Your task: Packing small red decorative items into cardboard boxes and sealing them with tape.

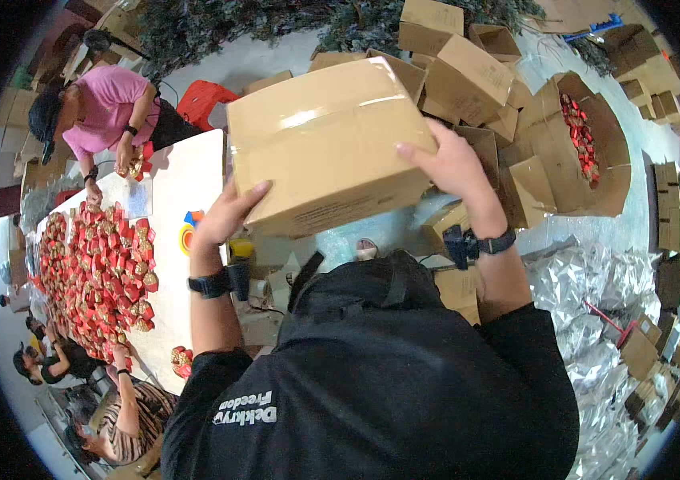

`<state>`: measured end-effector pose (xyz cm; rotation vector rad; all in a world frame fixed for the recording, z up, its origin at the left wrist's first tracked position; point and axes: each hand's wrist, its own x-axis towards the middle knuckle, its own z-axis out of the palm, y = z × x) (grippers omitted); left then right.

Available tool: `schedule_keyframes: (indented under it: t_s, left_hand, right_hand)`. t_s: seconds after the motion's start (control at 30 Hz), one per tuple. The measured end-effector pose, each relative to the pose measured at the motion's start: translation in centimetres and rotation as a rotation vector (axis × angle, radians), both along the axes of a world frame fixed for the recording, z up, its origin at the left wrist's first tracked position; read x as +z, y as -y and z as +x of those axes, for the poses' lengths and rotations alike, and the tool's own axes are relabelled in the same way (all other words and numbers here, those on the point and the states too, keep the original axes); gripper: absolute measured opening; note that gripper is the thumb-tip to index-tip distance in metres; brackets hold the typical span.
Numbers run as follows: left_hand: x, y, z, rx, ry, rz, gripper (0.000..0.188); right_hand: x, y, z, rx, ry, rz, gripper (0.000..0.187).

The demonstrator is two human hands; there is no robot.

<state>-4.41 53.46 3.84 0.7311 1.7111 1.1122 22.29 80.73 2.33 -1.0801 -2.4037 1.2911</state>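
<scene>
A taped brown cardboard box (325, 132) is held up in front of me between both hands, tilted a little. My left hand (228, 212) grips its near left corner, with the thumb on the top face. On the opposite side, my right hand (448, 160) clasps the right edge, its thumb also resting on top. The fingers under and behind the box are hidden. Clear tape runs across the upper face, and small dark print marks the near side.
Left of me stands a white table (188, 180) heaped with red and gold ornaments (108, 272). A person in pink (116, 104) works at its far side; others sit lower left. Cardboard boxes (468, 80) pile up ahead right. Silvery plastic bags (588, 320) lie at right.
</scene>
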Motion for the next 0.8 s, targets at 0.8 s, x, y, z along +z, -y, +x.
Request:
schedule_keyframes:
  t_s: [0.8]
  left_hand:
    - [-52.8,-7.5,0.1,0.436,0.671,-0.475,0.029]
  right_hand:
    - [-9.5,-7.4,11.5,-0.276,0.402,-0.03,0.055]
